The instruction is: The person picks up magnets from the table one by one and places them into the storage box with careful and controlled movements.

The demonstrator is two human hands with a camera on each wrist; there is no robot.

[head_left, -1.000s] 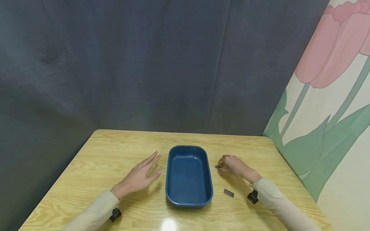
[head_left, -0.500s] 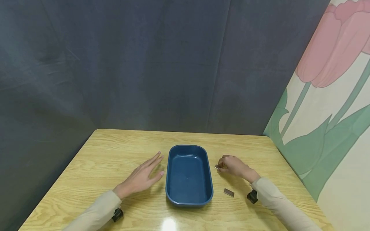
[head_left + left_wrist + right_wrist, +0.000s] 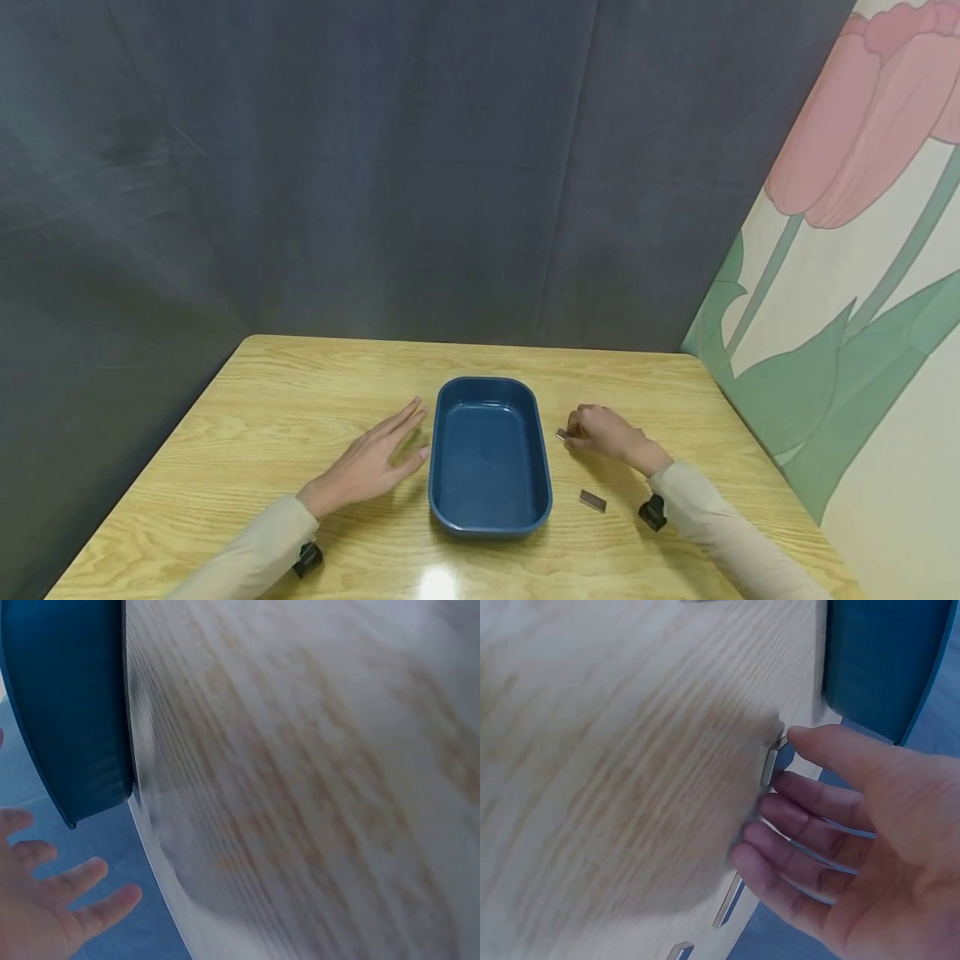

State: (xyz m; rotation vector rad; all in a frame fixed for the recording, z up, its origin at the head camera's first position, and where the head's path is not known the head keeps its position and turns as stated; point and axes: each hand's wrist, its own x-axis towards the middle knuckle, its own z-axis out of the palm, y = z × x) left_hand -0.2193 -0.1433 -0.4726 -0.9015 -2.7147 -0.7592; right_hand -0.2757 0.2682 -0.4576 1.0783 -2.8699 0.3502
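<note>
Thumb and forefinger of my right hand (image 3: 603,432) pinch a small flat rectangular piece with a shiny edge (image 3: 777,761), low at the tabletop. One end of this piece (image 3: 562,435) pokes out past the fingers in the head view, right of the blue tray. My left hand (image 3: 366,467) is held with fingers spread and straight beside the tray's left wall, holding nothing. The deep blue tray (image 3: 490,532) has rounded corners and a bare inside. A similar dark flat piece (image 3: 592,501) lies between the tray and my right wrist.
The right wrist view shows two more small pieces, a longer piece (image 3: 727,904) and a shorter piece (image 3: 680,951), beyond the right fingers. The wood-grain table (image 3: 300,375) ends at a dark curtain (image 3: 420,208); a flower-painted wall (image 3: 862,333) borders its right side.
My left hand has drifted slightly right, closer to the tray's side. The right hand stays in nearly the same spot with the small piece.
</note>
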